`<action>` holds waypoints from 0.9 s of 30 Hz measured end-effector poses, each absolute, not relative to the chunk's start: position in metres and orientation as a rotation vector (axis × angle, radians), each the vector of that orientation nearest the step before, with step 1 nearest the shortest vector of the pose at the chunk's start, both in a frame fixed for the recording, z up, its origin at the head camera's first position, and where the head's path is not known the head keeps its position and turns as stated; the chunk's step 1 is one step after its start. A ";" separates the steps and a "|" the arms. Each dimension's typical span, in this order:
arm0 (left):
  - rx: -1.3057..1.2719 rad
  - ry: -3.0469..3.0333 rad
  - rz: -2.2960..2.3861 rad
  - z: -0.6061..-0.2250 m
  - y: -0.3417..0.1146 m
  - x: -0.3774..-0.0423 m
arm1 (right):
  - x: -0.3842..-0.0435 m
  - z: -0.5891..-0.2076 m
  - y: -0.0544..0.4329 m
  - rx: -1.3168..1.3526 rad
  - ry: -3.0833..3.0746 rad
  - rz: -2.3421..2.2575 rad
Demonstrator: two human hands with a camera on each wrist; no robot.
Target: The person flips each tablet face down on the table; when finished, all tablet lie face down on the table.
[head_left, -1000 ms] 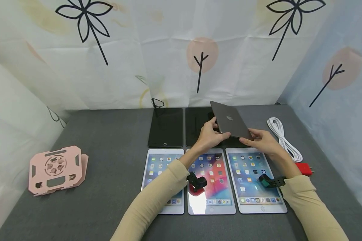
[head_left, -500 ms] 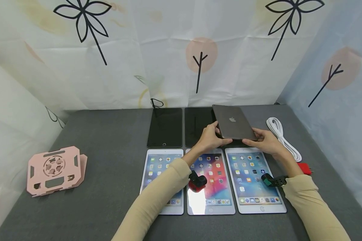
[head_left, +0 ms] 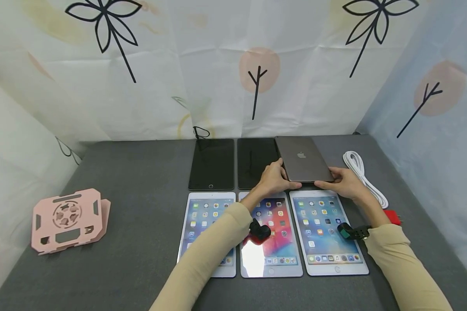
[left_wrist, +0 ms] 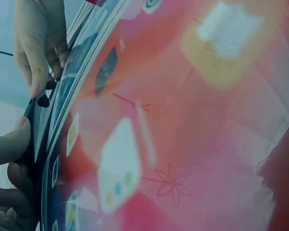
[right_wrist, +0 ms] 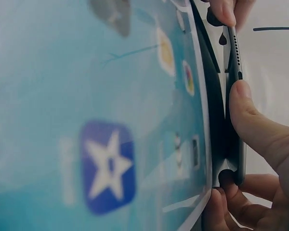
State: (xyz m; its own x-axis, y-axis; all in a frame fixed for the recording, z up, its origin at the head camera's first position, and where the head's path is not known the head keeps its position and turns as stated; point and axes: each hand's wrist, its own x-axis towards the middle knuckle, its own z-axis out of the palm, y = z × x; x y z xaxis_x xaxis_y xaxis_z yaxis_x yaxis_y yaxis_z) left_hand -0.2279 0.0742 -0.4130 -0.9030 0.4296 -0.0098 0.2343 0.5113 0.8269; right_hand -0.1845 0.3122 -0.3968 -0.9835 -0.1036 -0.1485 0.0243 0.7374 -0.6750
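A grey tablet [head_left: 305,162], back side up with an apple logo, lies low over the right end of the back row. My left hand [head_left: 273,178] grips its near left corner, thumb on the near edge. The near right corner is pinched between thumb and fingers of my right hand [head_left: 344,182]. Speaker holes and a port show along the tablet's near edge [right_wrist: 238,57] in the right wrist view. Beneath it there is a narrow gap, with fingertips [right_wrist: 226,178] of the right hand tucked under. To its left lie two black tablets, one dark-screened tablet [head_left: 257,162] right beside it.
Three white tablets with lit screens form the front row, including a middle one [head_left: 272,272] under my left wrist and a right one [head_left: 323,224]. A coiled white cable [head_left: 363,177] and a red plug [head_left: 393,217] lie right. A pink slotted stand [head_left: 68,220] sits left.
The grey tablet has come down and flattened, moving slightly right and nearer, with both hands still holding its near corners. The hands moved along with it.
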 end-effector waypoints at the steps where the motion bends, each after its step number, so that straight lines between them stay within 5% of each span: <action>1: 0.577 2.551 1.324 -0.414 0.075 -0.229 | -0.184 -0.397 0.313 -0.066 2.766 -1.075; 27: 0.528 2.519 1.166 -0.416 0.078 -0.236 | -0.186 -0.397 0.311 0.015 2.880 -0.890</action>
